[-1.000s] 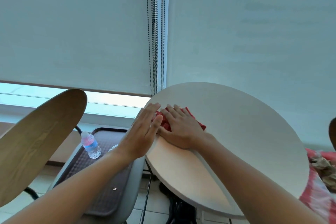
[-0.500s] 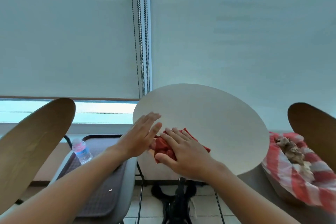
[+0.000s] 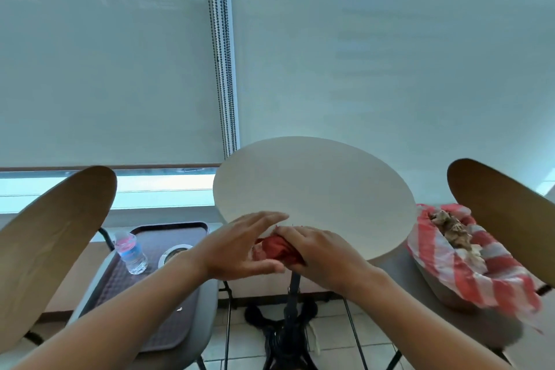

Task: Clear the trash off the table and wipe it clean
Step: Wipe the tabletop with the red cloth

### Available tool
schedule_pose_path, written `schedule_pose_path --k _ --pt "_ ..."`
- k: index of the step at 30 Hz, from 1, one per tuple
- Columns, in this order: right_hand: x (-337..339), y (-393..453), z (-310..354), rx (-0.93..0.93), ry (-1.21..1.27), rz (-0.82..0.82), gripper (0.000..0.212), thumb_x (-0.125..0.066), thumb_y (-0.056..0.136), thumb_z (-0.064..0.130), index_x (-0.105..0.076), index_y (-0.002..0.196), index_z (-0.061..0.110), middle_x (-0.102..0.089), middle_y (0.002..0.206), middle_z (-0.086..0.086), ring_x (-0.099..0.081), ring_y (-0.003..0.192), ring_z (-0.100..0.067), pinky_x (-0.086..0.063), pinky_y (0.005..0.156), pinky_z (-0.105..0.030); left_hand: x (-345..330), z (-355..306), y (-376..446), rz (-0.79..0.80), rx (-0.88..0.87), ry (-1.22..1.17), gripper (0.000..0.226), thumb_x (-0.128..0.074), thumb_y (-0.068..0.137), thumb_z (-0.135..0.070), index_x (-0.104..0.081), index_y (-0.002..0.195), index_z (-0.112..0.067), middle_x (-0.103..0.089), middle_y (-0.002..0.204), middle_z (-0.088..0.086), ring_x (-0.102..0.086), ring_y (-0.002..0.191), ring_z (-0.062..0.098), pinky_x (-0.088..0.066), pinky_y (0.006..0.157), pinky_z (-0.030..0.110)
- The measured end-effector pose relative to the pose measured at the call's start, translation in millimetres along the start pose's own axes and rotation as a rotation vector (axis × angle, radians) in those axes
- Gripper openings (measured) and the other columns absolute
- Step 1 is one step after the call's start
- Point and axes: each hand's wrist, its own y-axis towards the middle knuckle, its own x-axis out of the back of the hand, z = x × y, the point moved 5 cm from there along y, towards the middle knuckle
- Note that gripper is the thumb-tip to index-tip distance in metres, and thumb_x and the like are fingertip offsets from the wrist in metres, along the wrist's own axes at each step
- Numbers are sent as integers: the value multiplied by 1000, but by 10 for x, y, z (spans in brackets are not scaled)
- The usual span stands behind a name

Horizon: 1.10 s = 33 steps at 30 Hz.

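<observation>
A crumpled red cloth (image 3: 277, 251) was held at the near edge of the round white table (image 3: 315, 189), bunched between the two hands just where the tabletop ends. The right hand (image 3: 322, 252) was laid over the cloth from the right, its fingers curled down around the fabric in a grip. The left hand (image 3: 240, 245) was cupped against the cloth from the left, with the fingers extended over the table edge and the thumb stretched underneath; the fingers appeared mostly straight, pressed against the bundle rather than wrapped round it.

To the left, on the seat of a grey chair with a curved wooden backrest (image 3: 48, 243), a dark brown plastic tray (image 3: 150, 294) was seen. A small clear water bottle with a blue label (image 3: 130, 252) was lying tilted on the tray, and a round metal-rimmed container (image 3: 174, 252) was placed just beside it. A tiny pale scrap (image 3: 179, 309) was left further down the tray.

To the right, near a second wooden backrest (image 3: 504, 219), a red-and-white striped plastic bag (image 3: 468, 273) was set on a chair seat, filled with crumpled brownish paper trash (image 3: 450, 227). The black table pedestal (image 3: 288, 324) was visible below, on a tiled floor.
</observation>
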Motion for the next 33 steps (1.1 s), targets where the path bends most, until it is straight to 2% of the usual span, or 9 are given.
schedule_pose_path --k 3,5,7,12,17,21,24,28,33 --pt "88 70 26 24 7 -5 48 -63 96 41 -42 133 20 -68 111 -1 -67 88 -18 -58 78 -36 80 -127 11 -62 -4 -77 80 -64 83 -69 -37 147 -29 -53 138 -13 -53 122 0 -46 102 23" --pt "150 136 34 39 69 6 50 -65 96 39 -37 133 21 -68 110 -2 -68 83 -18 -59 74 -34 177 -199 18 -151 31 -193 60 -69 86 -56 -51 135 -26 -64 120 -13 -62 107 1 -52 90 24" --pt "248 194 60 59 142 15 49 -67 94 40 -37 129 23 -66 112 -1 -67 84 -17 -59 74 -32 292 -280 5 -233 87 -234 41 -71 89 -45 -60 124 -26 -68 105 -16 -65 94 -1 -50 82 17" --pt "474 376 121 75 240 -7 47 -77 83 40 -38 106 26 -54 105 3 -60 82 -19 -56 70 -39 572 -398 -119 -339 281 -264 42 -75 86 -38 -63 125 -27 -72 92 -16 -68 84 -1 -52 79 16" --pt "558 559 306 136 336 67 56 -85 73 37 -37 101 27 -59 98 3 -58 80 -17 -52 67 -34 847 -458 -381 -356 405 -158 32 -77 84 -38 -71 112 -25 -74 94 -13 -69 89 4 -55 85 30" --pt "387 650 541 165 490 160 51 -83 76 41 -40 102 29 -67 92 3 -66 78 -13 -56 67 -29 977 -499 -743 -371 493 -107 27 -76 86 -32 -72 111 -23 -74 97 -13 -70 91 6 -56 85 30" --pt "190 689 755 249 498 229 54 -83 79 33 -42 115 32 -65 105 2 -63 86 -12 -51 70 -19 984 -452 -1094 -372 580 -92 26 -73 89 -30 -68 113 -24 -72 98 -12 -69 92 5 -57 83 26" --pt "-142 774 935 315 514 300 58 -74 84 13 -46 130 34 -68 116 -2 -67 99 -16 -59 86 -33 951 -272 -1541 -306 678 -78 26 -68 92 -32 -63 118 -30 -70 103 -8 -69 94 2 -59 80 25" --pt "-611 1040 1194 239 571 296 40 -64 87 5 -59 120 26 -72 106 -5 -70 90 -17 -61 79 -36 784 93 -1937 -187 784 -87 29 -60 97 -34 -55 126 -35 -66 110 -4 -66 97 6 -57 84 22"
